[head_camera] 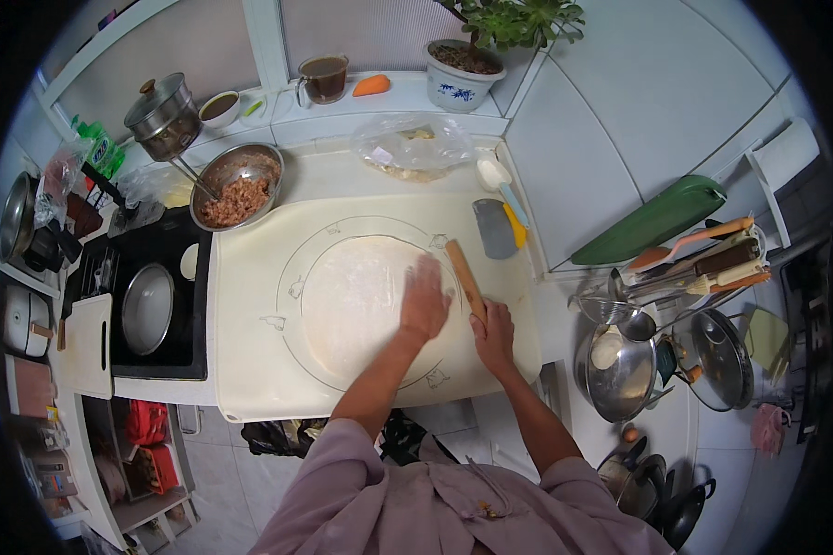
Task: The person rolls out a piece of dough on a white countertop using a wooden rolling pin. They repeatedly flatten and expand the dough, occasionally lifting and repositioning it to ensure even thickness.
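A thin, round sheet of dough lies flat on a cream pastry mat printed with rings and small drawings. Over the dough's right edge is my left hand, fingers outstretched and blurred, holding nothing; whether it touches the dough I cannot tell. My right hand grips the near end of a wooden rolling pin. The pin tilts away from me beside the dough, on the mat's right part. A grey dough scraper with a yellow edge lies at the mat's upper right.
A steel bowl of minced meat filling stands at the mat's back left corner. Behind the mat are a plastic bag and a white scoop. The black sink holds a metal basin. A steel pot stands at right.
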